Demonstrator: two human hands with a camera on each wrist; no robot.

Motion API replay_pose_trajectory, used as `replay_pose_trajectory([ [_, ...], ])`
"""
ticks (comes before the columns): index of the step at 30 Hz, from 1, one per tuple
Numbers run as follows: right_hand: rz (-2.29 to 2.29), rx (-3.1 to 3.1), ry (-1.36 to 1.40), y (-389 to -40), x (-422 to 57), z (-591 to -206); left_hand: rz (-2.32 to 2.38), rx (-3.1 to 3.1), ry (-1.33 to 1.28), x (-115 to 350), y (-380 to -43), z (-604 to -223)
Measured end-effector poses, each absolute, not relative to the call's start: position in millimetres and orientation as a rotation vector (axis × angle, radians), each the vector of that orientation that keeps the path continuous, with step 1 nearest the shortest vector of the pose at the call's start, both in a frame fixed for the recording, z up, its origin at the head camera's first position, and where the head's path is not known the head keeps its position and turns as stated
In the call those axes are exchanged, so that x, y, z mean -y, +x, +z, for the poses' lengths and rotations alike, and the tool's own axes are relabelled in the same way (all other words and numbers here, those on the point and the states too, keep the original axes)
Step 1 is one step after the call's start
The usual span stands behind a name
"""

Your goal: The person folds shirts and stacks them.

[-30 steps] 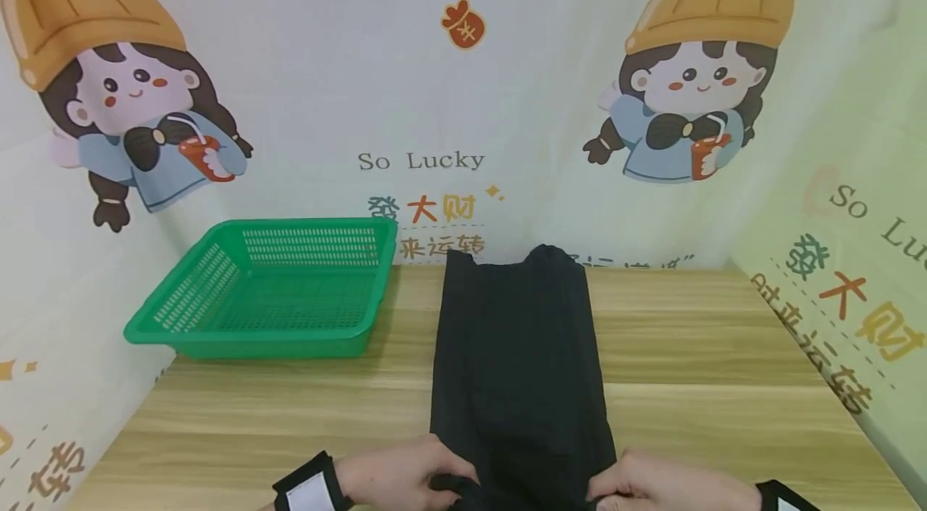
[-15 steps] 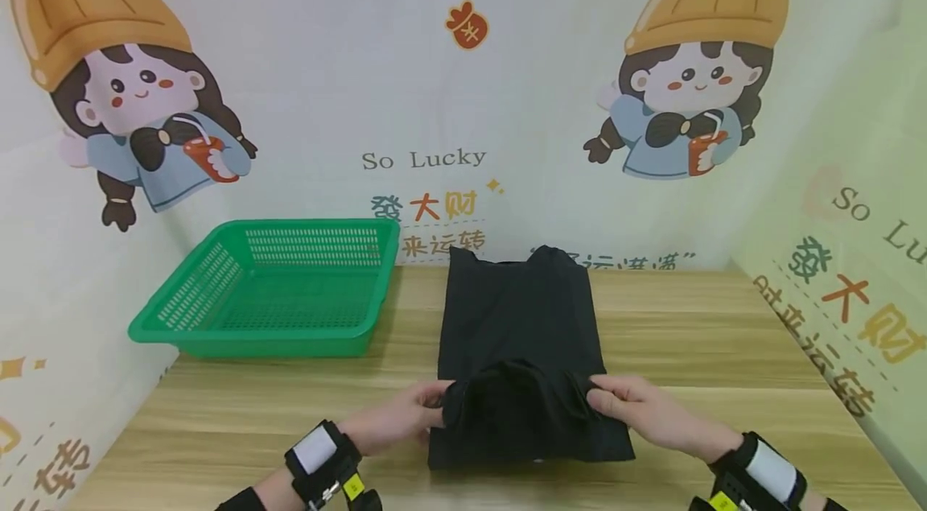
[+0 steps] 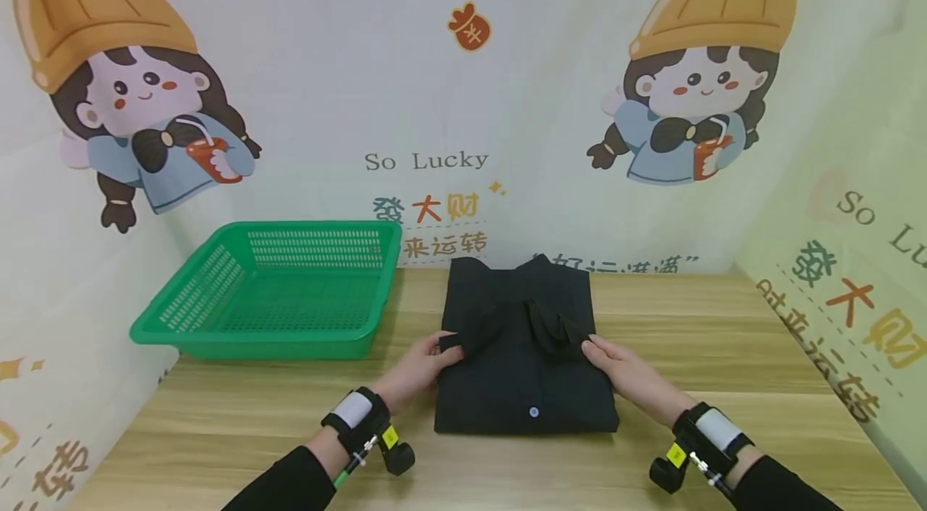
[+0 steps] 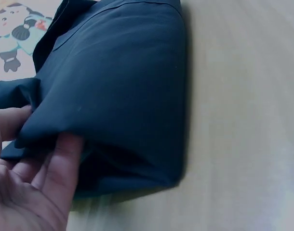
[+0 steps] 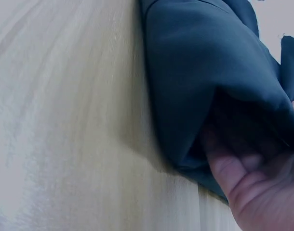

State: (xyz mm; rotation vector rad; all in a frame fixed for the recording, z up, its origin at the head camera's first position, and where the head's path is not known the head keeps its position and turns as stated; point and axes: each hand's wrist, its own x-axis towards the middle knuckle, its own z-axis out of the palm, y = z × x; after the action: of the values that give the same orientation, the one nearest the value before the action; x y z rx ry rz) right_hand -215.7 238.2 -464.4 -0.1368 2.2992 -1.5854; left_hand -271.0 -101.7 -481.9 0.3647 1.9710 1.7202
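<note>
A black button-up shirt (image 3: 529, 394), folded into a narrow block, lies on the table in the head view, a pale button near its front fold. My left hand (image 3: 418, 366) pinches the folded-over layer at its left side, and my right hand (image 3: 626, 370) grips the same layer on the right. In the left wrist view the thumb and fingers of the left hand (image 4: 38, 187) hold the dark cloth, some fingers tucked under it. The right wrist view has the right hand (image 5: 255, 178) reaching into an open fold, its fingertips partly hidden by the cloth.
To the left, a green perforated basket (image 3: 275, 346) stands at the back of the wood-grain table (image 3: 724, 350). A printed cloth backdrop (image 3: 326, 52) rises behind the table and along both sides. Each wrist carries a strapped camera.
Both hands have moved away from me along the shirt, carrying its near end up and over toward the back. The shirt now lies in a shorter block, its button showing. The basket stays put.
</note>
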Motion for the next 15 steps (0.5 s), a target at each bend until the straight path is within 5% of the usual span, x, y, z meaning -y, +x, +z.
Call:
replay_pose_trajectory([
  [15, -1.321, -2.686, 0.0, -236.2, -222.9, -472.2, 1.392, -2.772, 0.462, 77.1, -269.4, -475.0],
])
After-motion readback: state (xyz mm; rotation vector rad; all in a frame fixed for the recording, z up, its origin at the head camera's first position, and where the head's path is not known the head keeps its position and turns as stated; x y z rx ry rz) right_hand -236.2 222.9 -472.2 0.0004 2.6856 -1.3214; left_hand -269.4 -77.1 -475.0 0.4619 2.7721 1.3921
